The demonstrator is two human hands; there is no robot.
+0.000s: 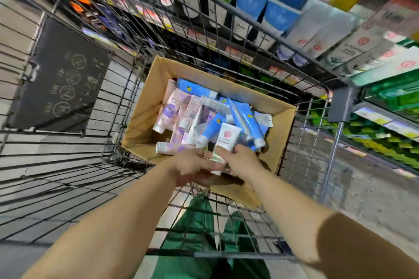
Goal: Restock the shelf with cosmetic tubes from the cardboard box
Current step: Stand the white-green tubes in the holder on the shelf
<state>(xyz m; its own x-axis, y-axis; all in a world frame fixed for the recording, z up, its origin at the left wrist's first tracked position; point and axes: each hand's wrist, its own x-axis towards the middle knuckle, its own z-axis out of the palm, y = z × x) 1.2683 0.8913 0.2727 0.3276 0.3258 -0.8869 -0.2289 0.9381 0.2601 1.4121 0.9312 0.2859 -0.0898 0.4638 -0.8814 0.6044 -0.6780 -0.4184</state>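
Two hands meet over the near end of an open cardboard box (145, 106) that sits inside a wire cart (68, 165). Beyond the cart's far rim runs a shelf (317, 36) packed with tubes and cartons. Wire walls close in on every side. Glossy plastic cosmetic tubes (240, 118) lie jumbled in the box. The right hand (243, 162) grips a white tube (227, 137); the left hand (192, 166) curls beside it, touching.

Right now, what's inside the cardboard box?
The cardboard box holds a loose heap of tubes: blue tubes, pink and purple tubes, and a white tube that the right hand grips. The heap and the hands hide the box's bottom.
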